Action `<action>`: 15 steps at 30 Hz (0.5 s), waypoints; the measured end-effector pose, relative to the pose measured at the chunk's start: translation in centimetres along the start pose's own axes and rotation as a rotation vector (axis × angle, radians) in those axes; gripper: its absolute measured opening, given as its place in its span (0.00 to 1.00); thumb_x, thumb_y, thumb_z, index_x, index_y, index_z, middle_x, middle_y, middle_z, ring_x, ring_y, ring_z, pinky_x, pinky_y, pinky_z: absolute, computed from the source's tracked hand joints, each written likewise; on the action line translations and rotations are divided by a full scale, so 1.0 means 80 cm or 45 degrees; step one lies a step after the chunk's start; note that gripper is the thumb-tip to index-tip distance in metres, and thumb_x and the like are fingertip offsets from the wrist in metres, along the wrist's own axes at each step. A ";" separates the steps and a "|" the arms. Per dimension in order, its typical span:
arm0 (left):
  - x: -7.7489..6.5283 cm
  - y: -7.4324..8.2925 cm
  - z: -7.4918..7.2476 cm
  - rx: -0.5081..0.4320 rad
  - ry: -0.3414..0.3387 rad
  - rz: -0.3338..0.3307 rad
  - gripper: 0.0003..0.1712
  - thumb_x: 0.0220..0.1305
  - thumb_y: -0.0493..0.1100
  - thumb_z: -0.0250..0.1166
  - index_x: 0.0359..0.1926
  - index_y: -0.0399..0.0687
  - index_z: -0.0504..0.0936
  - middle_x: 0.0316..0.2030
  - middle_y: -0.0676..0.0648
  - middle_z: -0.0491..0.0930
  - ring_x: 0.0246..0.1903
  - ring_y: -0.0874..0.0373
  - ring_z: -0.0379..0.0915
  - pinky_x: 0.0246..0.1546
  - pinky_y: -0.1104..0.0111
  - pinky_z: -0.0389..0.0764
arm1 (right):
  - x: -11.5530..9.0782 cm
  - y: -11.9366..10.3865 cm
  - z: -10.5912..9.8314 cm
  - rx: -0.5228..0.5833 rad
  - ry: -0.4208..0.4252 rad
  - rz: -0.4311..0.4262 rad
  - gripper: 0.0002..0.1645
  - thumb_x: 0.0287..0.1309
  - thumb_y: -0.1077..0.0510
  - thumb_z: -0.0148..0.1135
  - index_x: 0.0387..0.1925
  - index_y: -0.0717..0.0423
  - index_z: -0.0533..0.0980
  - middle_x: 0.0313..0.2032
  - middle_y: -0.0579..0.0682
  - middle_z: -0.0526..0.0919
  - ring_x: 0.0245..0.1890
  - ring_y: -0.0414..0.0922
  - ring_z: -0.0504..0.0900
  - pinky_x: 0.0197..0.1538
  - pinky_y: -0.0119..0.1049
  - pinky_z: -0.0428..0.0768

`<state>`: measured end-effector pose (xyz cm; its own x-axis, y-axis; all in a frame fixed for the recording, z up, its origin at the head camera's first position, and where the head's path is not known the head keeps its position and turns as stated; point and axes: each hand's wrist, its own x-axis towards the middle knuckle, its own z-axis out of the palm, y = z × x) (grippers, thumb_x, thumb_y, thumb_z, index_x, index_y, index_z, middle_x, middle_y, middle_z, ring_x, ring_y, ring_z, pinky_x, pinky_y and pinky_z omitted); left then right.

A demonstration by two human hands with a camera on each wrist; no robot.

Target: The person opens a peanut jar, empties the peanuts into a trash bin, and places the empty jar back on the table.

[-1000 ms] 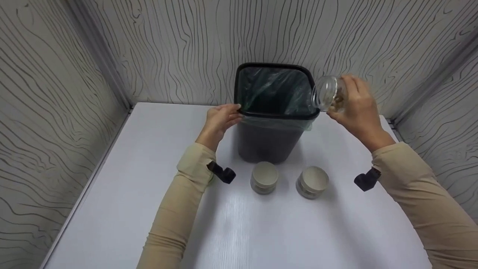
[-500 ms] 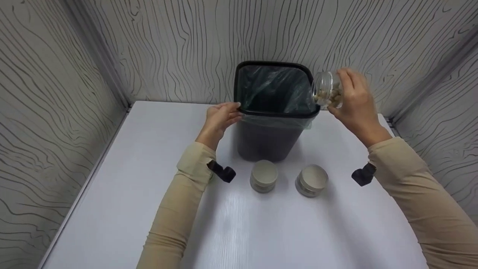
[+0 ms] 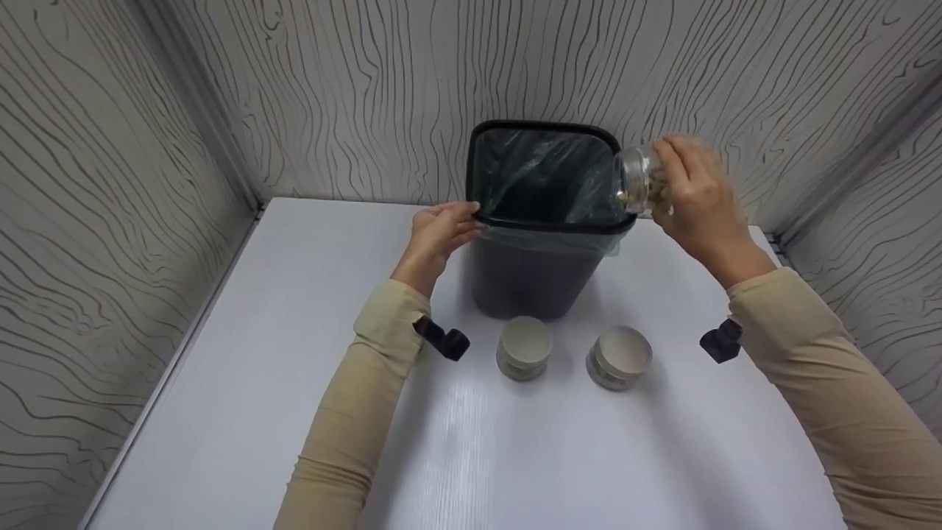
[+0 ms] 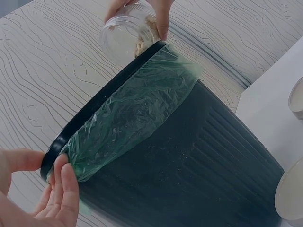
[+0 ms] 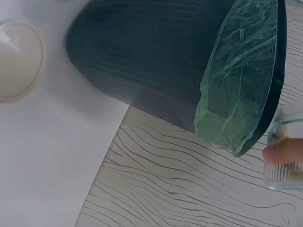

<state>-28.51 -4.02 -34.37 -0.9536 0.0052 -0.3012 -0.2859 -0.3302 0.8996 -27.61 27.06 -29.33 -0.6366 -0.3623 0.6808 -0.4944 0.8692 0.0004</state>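
A dark trash bin point(image 3: 537, 283) stands upright at the back of the table, lined with a thin green bag point(image 4: 137, 109) folded over its black rim. With thumb and fingers, my left hand point(image 3: 440, 234) pinches the rim at the near left corner. Over on the right side, my right hand point(image 3: 699, 202) grips a clear glass jar point(image 3: 633, 177) lying on its side in the air. Its mouth faces the bin and overlaps the rim's right edge in the head view. Pale brown lumps point(image 4: 140, 46) show inside the jar. The bottom of the bin is too dark to see.
Two lidded jars stand in front of the bin, a left one point(image 3: 525, 346) and a right one point(image 3: 620, 357). Something greenish is mostly hidden behind my left wrist. The white table point(image 3: 257, 353) meets patterned walls point(image 3: 353, 96) at the back and sides.
The jar has risen slightly, and its lumps have shifted toward the mouth, with fewer showing inside now. My left hand stays at the bin's rim.
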 end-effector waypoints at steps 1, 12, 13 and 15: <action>0.000 0.000 0.000 -0.001 0.000 0.000 0.18 0.64 0.39 0.63 0.53 0.34 0.78 0.35 0.48 0.79 0.29 0.64 0.80 0.32 0.80 0.83 | 0.000 0.000 0.000 -0.002 0.001 -0.004 0.40 0.39 0.78 0.64 0.60 0.71 0.66 0.58 0.69 0.72 0.61 0.65 0.69 0.65 0.57 0.71; 0.002 -0.001 -0.001 0.004 -0.002 -0.001 0.19 0.64 0.39 0.62 0.54 0.33 0.77 0.34 0.49 0.78 0.29 0.64 0.79 0.32 0.81 0.83 | 0.001 0.000 0.002 0.003 0.014 -0.025 0.40 0.40 0.78 0.64 0.61 0.71 0.66 0.58 0.69 0.71 0.61 0.64 0.70 0.64 0.56 0.73; 0.002 -0.001 -0.001 0.003 -0.003 -0.002 0.19 0.64 0.39 0.63 0.54 0.33 0.77 0.34 0.49 0.78 0.29 0.64 0.79 0.32 0.81 0.83 | 0.001 0.000 0.002 0.001 0.015 -0.024 0.39 0.41 0.78 0.63 0.60 0.71 0.66 0.58 0.69 0.71 0.61 0.64 0.70 0.64 0.56 0.73; 0.002 0.000 -0.001 0.003 -0.007 -0.005 0.19 0.64 0.39 0.63 0.54 0.34 0.77 0.34 0.49 0.78 0.29 0.64 0.80 0.32 0.81 0.83 | 0.001 0.001 0.003 -0.001 0.013 -0.022 0.39 0.41 0.77 0.64 0.60 0.71 0.66 0.58 0.69 0.71 0.61 0.64 0.70 0.65 0.56 0.72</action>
<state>-28.66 -4.12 -34.48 -0.9529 0.0115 -0.3030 -0.2899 -0.3280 0.8991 -27.82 27.03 -29.48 -0.6216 -0.3738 0.6883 -0.5049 0.8631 0.0127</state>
